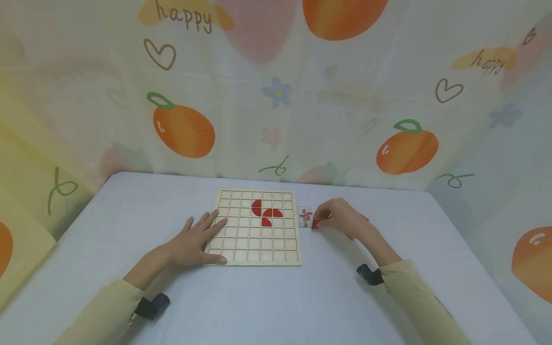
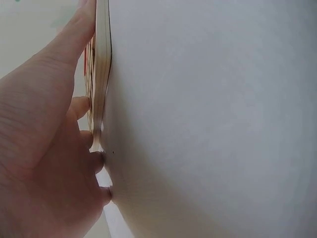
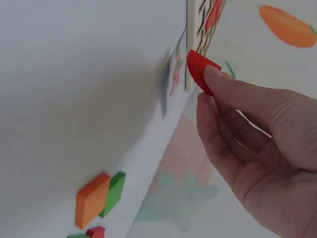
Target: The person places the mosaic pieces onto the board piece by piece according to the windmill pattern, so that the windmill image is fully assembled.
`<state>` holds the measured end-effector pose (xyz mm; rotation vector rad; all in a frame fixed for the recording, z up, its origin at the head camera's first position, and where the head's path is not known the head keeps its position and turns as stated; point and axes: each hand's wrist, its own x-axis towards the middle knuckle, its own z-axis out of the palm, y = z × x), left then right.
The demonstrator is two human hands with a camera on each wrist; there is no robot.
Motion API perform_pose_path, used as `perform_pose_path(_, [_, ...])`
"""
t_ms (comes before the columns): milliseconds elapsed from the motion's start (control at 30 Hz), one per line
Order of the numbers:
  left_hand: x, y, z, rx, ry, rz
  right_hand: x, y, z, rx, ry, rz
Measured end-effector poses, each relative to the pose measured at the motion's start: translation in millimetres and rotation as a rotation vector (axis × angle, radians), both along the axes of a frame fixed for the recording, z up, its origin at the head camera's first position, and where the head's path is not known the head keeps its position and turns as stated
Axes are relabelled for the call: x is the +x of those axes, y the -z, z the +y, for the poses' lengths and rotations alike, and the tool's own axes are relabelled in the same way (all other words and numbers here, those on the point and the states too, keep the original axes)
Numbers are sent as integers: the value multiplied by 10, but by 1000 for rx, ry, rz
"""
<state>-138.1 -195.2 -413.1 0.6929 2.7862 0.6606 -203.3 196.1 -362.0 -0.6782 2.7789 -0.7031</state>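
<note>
My left hand (image 1: 191,242) rests with spread fingers along the left side of a pale wooden grid board (image 1: 241,242). In the left wrist view its fingertips touch the board's edge and the table. Several red quarter-circle pieces (image 1: 266,222) sit in cells in the board's upper middle. My right hand (image 1: 342,218) pinches another red quarter-circle piece (image 3: 199,69) between thumb and fingers, just right of the board. Beside that piece lies a small pattern card (image 1: 305,216) with a red pinwheel-like figure on a grid, partly overlapped by the hand in the head view.
An orange block (image 3: 92,201) and a green block (image 3: 114,193) lie on the white table (image 1: 258,306), with a red piece (image 3: 96,232) near them. A fruit-print curtain (image 1: 241,110) stands behind the table. Dark wrist devices (image 1: 154,306) hang below both sleeves.
</note>
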Motion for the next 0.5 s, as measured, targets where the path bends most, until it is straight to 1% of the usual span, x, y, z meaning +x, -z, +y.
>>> perform_pose_path(167, [2, -11, 4, 2, 3, -2, -4, 29, -137, -25, -24, 8])
perform_pose_path(400, [8, -35, 17, -1, 1, -8, 8, 26, -305, -33, -18, 0])
perform_pose_path(500, [10, -42, 22, 4, 2, -11, 8, 24, -387, -40, -42, 7])
